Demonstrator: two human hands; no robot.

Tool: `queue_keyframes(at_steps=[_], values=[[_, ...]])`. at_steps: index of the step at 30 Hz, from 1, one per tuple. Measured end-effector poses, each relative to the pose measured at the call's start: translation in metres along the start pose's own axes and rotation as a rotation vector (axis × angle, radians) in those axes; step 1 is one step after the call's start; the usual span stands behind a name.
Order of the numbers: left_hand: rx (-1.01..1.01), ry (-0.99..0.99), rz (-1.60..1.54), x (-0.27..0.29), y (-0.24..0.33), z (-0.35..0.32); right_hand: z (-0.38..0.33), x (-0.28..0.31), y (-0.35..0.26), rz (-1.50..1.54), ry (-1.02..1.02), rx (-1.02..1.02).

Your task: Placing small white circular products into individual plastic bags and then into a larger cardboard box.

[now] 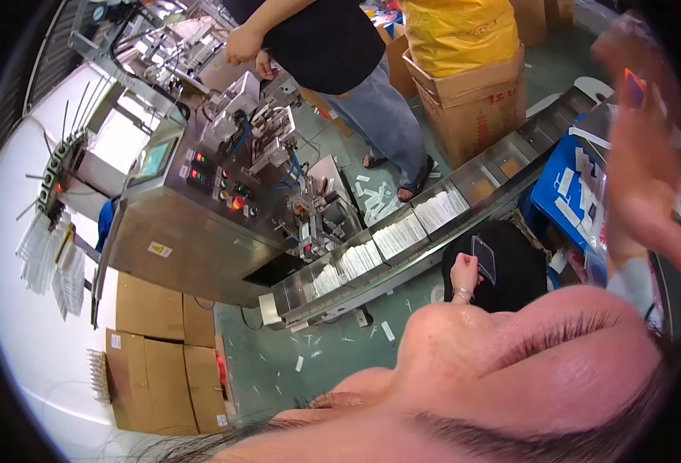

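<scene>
Over dark clothing at the lower centre right, my left hand [465, 276], with a bracelet at its wrist, is closed on the edge of a clear flat plastic piece [484, 261]. Its exact kind I cannot make out. My right hand [643, 147] is raised close to the camera at the right edge, large and smeared by motion. A small orange and blue patch shows by its fingers; whether they hold it is unclear. Beside that hand stands a blue bin [550, 185] with white strips in it. Past my left hand runs a conveyor [503, 179] carrying stacks of white folded papers [399, 236].
A steel machine [194, 231] with lit buttons stands left of the conveyor. Beyond, a person [317, 46] in a black top and jeans stands at it, hands near its parts. A carton [472, 116] holds a yellow sack [460, 35]. Cardboard boxes [155, 347] and scattered paper scraps [299, 363] lie nearer.
</scene>
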State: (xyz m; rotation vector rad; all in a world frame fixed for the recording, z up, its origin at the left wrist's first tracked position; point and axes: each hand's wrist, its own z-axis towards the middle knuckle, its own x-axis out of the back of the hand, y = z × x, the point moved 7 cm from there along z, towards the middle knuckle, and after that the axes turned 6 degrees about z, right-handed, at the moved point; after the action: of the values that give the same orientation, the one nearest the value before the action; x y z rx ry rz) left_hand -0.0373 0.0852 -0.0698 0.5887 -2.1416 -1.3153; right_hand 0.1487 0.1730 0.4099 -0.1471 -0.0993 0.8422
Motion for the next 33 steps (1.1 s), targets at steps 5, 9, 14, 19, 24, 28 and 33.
queue_keyframes(at_steps=[5, 9, 14, 19, 24, 28, 33], values=[[-0.062, 0.026, 0.005, 0.008, 0.011, 0.003, 0.0, 0.016, 0.036, -0.061, 0.047, -0.048], [-0.117, 0.024, -0.018, 0.001, 0.015, 0.003, 0.006, 0.032, 0.051, -0.133, 0.049, -0.089], [-0.137, 0.049, -0.035, -0.002, 0.019, -0.011, 0.017, 0.061, 0.051, -0.27, -0.005, -0.12], [-0.099, 0.034, 0.029, 0.005, 0.012, -0.03, 0.034, 0.075, 0.047, -0.401, -0.063, -0.12], [-0.172, 0.059, -0.004, 0.016, 0.019, -0.025, -0.025, 0.073, 0.088, -0.383, -0.069, -0.405], [-0.35, 0.244, 0.294, 0.005, 0.066, -0.019, -0.092, 0.063, 0.09, -0.368, -0.19, -0.766], [-0.275, 0.286, 0.429, 0.002, 0.05, -0.027, -0.14, 0.018, 0.117, -0.363, -0.277, -0.962]])
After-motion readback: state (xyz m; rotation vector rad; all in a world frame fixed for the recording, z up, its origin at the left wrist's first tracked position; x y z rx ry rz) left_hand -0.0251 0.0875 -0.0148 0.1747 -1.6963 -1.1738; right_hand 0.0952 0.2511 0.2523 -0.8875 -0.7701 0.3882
